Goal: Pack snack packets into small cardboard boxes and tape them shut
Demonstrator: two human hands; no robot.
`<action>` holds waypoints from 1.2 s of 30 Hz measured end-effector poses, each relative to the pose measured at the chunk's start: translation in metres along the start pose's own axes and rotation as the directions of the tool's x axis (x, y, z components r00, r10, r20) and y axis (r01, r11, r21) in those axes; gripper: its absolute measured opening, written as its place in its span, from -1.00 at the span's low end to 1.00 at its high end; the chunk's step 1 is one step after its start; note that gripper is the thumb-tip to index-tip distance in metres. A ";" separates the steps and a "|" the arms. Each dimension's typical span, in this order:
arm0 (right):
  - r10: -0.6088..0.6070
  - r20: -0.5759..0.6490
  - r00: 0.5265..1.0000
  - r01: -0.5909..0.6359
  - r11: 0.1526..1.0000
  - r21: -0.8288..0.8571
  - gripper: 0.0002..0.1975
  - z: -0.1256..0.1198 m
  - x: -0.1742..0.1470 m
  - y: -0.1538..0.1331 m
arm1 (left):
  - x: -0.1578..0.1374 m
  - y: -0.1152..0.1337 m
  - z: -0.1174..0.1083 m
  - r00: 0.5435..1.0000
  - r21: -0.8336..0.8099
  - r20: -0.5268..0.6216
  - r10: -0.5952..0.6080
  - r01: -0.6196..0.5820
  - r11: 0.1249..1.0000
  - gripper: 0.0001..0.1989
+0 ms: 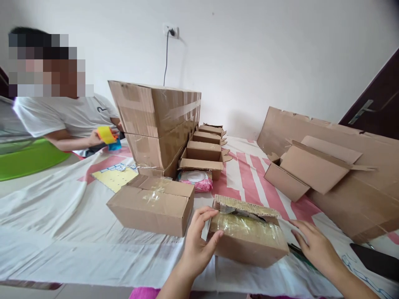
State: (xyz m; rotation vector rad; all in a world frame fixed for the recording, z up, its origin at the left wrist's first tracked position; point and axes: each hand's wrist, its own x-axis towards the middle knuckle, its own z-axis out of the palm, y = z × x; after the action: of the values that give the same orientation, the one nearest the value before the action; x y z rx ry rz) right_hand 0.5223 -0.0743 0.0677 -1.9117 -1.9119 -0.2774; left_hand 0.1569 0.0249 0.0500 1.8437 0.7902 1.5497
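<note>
A small cardboard box (249, 251) with shiny tape across its top stands in front of me. Its rear flap is partly raised, leaving a dark gap where I cannot make out the contents. My left hand (199, 241) is at the box's left end, thumb and fingers spread against its corner. Just off the right end, my right hand (316, 247) has its fingers apart and holds nothing. Partly hidden beneath that hand lies a dark and green object (301, 253), its kind unclear. Another taped cardboard box (152, 207) sits to the left.
Stacked cardboard boxes (156, 124) rise behind, beside a row of open boxes (204, 151) and a pink wipes pack (197, 182). At right are an open box (286, 180), a large cardboard sheet (368, 195) and a black phone (375, 259). A co-worker (75, 116) holds a yellow tape dispenser (107, 135).
</note>
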 end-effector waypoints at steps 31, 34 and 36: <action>-0.557 -0.035 0.829 0.558 0.825 0.093 -0.81 -0.037 0.001 -0.129 | -0.003 0.017 0.003 0.960 0.105 0.257 -0.110 0.086 0.991 -0.34; -0.528 0.002 0.849 0.525 0.844 0.110 -0.70 -0.036 0.013 -0.120 | -0.004 0.016 0.004 0.963 0.116 0.241 -0.117 0.091 0.989 -0.34; -0.493 0.108 0.863 0.483 0.869 0.111 -0.66 -0.038 0.024 -0.115 | -0.004 0.015 0.004 0.967 0.114 0.225 -0.119 0.095 0.989 -0.33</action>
State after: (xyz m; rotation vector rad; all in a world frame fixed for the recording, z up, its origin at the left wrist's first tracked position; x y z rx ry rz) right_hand 0.4149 -0.0732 0.1297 -1.3928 -2.4443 -0.2172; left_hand 0.1615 0.0119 0.0579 1.9772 0.8568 1.2197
